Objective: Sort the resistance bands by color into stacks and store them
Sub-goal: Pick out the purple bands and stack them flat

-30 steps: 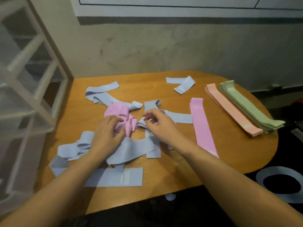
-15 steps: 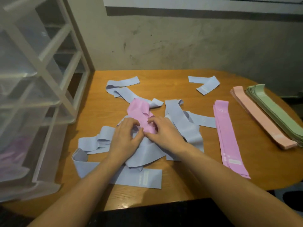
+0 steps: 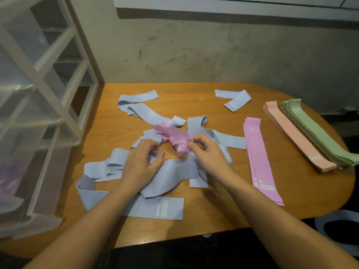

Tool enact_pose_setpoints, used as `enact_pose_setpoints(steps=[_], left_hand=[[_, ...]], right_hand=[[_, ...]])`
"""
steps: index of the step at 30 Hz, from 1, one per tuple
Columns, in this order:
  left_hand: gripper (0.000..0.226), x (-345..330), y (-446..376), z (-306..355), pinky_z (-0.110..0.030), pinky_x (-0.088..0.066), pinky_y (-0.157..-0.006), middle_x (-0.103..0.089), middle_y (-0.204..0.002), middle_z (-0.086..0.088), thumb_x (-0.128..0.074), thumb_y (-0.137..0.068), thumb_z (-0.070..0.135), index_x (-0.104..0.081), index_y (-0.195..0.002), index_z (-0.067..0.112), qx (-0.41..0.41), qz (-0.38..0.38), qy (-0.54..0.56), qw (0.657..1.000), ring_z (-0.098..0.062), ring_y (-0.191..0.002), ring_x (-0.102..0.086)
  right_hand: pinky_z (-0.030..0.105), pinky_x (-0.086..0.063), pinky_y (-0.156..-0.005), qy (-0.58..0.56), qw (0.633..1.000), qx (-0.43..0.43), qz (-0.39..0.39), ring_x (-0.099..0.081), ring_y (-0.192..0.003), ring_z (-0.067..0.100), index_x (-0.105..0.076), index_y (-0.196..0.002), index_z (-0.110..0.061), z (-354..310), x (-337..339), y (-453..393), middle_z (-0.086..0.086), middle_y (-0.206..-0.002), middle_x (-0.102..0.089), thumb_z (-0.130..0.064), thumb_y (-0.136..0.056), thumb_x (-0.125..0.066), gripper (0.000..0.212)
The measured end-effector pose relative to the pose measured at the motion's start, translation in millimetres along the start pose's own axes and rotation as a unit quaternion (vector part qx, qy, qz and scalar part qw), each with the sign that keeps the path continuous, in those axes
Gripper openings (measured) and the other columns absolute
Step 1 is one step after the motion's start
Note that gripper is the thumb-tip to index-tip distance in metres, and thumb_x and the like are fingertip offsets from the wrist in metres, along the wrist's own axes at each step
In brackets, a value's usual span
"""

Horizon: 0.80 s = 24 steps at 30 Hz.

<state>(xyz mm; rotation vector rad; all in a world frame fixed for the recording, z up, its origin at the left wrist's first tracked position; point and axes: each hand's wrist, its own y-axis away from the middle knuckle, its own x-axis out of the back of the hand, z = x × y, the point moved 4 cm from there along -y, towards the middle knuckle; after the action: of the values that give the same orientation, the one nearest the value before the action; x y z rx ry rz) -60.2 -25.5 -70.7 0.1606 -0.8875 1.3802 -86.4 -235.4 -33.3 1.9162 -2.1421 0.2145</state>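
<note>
- On the wooden table (image 3: 223, 206), head view: both bare forearms reach in from the near edge to the middle of the loose pile.
- Right hand (image 3: 208, 154) pinches the crumpled pink band (image 3: 174, 135) at its near end, thumb and fingers curled on the fabric; the band lies bunched across the blue tangle.
- Left hand (image 3: 140, 164) rests on the loose blue bands (image 3: 174, 169), fingers curled; whether it grips one of them cannot be told.
- Further blue pieces: one flat band (image 3: 155, 209) at the near edge with a pale label, unreadable; one folded band (image 3: 234, 100) apart at the far side.
- Sorted stacks lie right of the pile: pink stack (image 3: 260, 158), then well apart the peach stack (image 3: 293, 134), with the green stack (image 3: 318, 134) just beside it.
- Clear drawer unit (image 3: 37, 105) stands at the left edge; a purple-pink mass shows blurred through a lower drawer.
- Writing: "10" is legible at the far end of the pink stack; other labels are too small to read.
</note>
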Motion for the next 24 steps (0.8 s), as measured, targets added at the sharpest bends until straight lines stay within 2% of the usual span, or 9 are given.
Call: enact_pose_setpoints(steps=[3,5,7,10,13,15,17,21,24], left_hand=[[0.023,0,-1,1,-0.042,-0.052,-0.075,-0.060,-0.096,0.011,-0.057,-0.091,0.041,-0.063,-0.102,0.022,-0.016,-0.015,-0.008,1.000,-0.004,-0.086,-0.059],[0.021,0,-4,4,-0.039,-0.051,-0.076,-0.058,-0.099,0.012,-0.059,-0.091,0.038,-0.062,-0.105,0.022,-0.025,-0.018,-0.018,0.999,-0.003,-0.086,-0.058],[0.026,0,-8,8,-0.031,-0.047,-0.075,-0.054,-0.109,0.012,-0.063,-0.090,0.035,-0.056,-0.112,0.024,-0.023,-0.016,-0.013,1.000,-0.001,-0.088,-0.055],[0.039,-1,-15,18,-0.031,-0.049,-0.078,-0.048,-0.123,0.012,-0.061,-0.087,0.044,-0.050,-0.122,0.030,-0.011,-0.029,0.006,0.999,-0.002,-0.091,-0.052],[0.053,-7,-22,33,-0.040,-0.052,-0.089,-0.044,-0.132,0.013,-0.058,-0.082,0.052,-0.053,-0.128,0.027,-0.005,-0.068,0.012,0.998,-0.011,-0.101,-0.057],[0.057,-14,-26,44,-0.042,-0.051,-0.093,-0.044,-0.139,0.011,-0.059,-0.081,0.054,-0.053,-0.131,0.027,-0.024,-0.092,-0.005,0.995,-0.015,-0.111,-0.058],[0.060,-19,-30,56,-0.042,-0.050,-0.095,-0.045,-0.143,0.009,-0.062,-0.080,0.052,-0.052,-0.134,0.026,-0.049,-0.105,-0.007,0.993,-0.014,-0.121,-0.054],[0.058,-31,-37,78,-0.040,-0.049,-0.092,-0.058,-0.133,0.009,-0.059,-0.081,0.050,-0.055,-0.135,0.027,-0.066,-0.145,-0.028,0.987,-0.013,-0.120,-0.056],[0.025,-40,-38,80,-0.033,-0.048,-0.075,-0.069,-0.103,0.017,-0.053,-0.093,0.038,-0.064,-0.115,0.036,-0.047,-0.156,-0.033,0.986,-0.008,-0.096,-0.062]], right_hand=[[0.024,-0.046,-0.074,-0.057,0.997,-0.019,0.047,-0.059,-0.076,0.004,-0.067,-0.098,-0.011,-10,16,-2,-0.003,-0.087,-0.069,-0.019,-0.100,-0.060,0.011],[0.028,-0.046,-0.075,-0.055,0.997,-0.017,0.042,-0.059,-0.076,0.005,-0.067,-0.096,-0.010,-16,25,-4,-0.005,-0.084,-0.068,-0.014,-0.097,-0.062,0.007],[0.033,-0.048,-0.077,-0.059,0.998,-0.016,0.032,-0.060,-0.079,0.011,-0.066,-0.095,-0.006,-19,30,-4,0.001,-0.084,-0.068,-0.008,-0.094,-0.063,0.004],[0.036,-0.045,-0.075,-0.066,0.997,-0.001,0.033,-0.059,-0.080,0.017,-0.060,-0.097,0.003,-25,36,0,0.009,-0.085,-0.063,-0.002,-0.092,-0.062,0.008],[0.036,-0.044,-0.071,-0.090,0.996,0.019,0.021,-0.063,-0.085,0.021,-0.053,-0.089,-0.008,-33,39,6,0.012,-0.084,-0.061,0.000,-0.089,-0.061,0.011],[0.035,-0.043,-0.068,-0.092,0.995,0.034,0.018,-0.059,-0.082,0.022,-0.050,-0.085,-0.014,-38,42,9,0.014,-0.081,-0.058,-0.010,-0.082,-0.064,0.015],[0.034,-0.046,-0.069,-0.106,0.994,0.039,0.011,-0.062,-0.081,0.024,-0.048,-0.084,-0.014,-40,47,12,0.012,-0.081,-0.061,-0.002,-0.087,-0.060,0.017],[0.036,-0.055,-0.070,-0.174,0.984,0.024,-0.022,-0.070,-0.079,0.025,-0.046,-0.089,-0.012,-47,57,21,0.006,-0.083,-0.072,0.006,-0.096,-0.049,0.020],[0.034,-0.056,-0.064,-0.192,0.981,0.024,-0.019,-0.070,-0.074,0.022,-0.043,-0.098,-0.012,-50,69,27,0.007,-0.088,-0.075,0.005,-0.098,-0.048,0.017]])
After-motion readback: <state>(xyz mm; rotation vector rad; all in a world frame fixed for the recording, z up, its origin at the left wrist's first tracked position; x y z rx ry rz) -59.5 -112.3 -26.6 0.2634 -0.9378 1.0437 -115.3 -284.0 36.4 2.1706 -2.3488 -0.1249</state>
